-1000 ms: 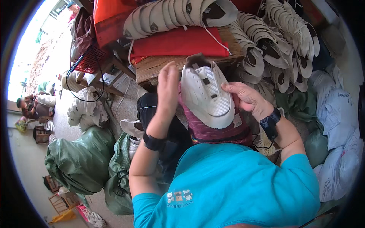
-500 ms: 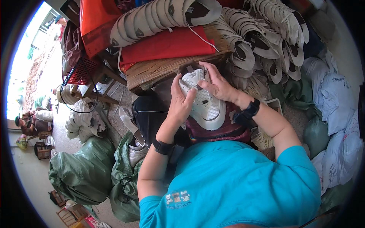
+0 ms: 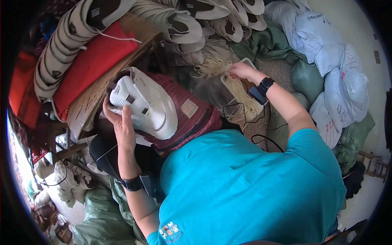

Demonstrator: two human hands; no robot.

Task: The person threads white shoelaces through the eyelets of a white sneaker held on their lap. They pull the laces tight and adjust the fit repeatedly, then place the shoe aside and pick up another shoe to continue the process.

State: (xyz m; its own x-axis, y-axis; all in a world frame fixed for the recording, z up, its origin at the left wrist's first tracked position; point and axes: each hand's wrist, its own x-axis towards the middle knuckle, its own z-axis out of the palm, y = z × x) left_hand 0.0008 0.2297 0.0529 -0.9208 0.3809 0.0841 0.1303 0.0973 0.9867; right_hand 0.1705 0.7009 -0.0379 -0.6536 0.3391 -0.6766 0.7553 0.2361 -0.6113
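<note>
A white perforated shoe upper with a dark collar lies over my lap, on maroon striped cloth. My left hand grips its left side, thumb on top and fingers around the edge. Out to the right, my right hand is at a bundle of cream shoelaces hanging over a white frame. Its fingers are pressed together on the laces; how many strands they hold is too small to tell. A looser bunch of laces lies just left of those fingers.
A wooden bench at left bears red cloth and a row of nested shoe uppers. More uppers are stacked at the back. White sacks and green sacks line the right. A black cable loops beside my right side.
My right hand has left the shoe upper and moved right to the shoelaces. My left hand keeps the upper, now tilted leftward. The view has turned to the right.
</note>
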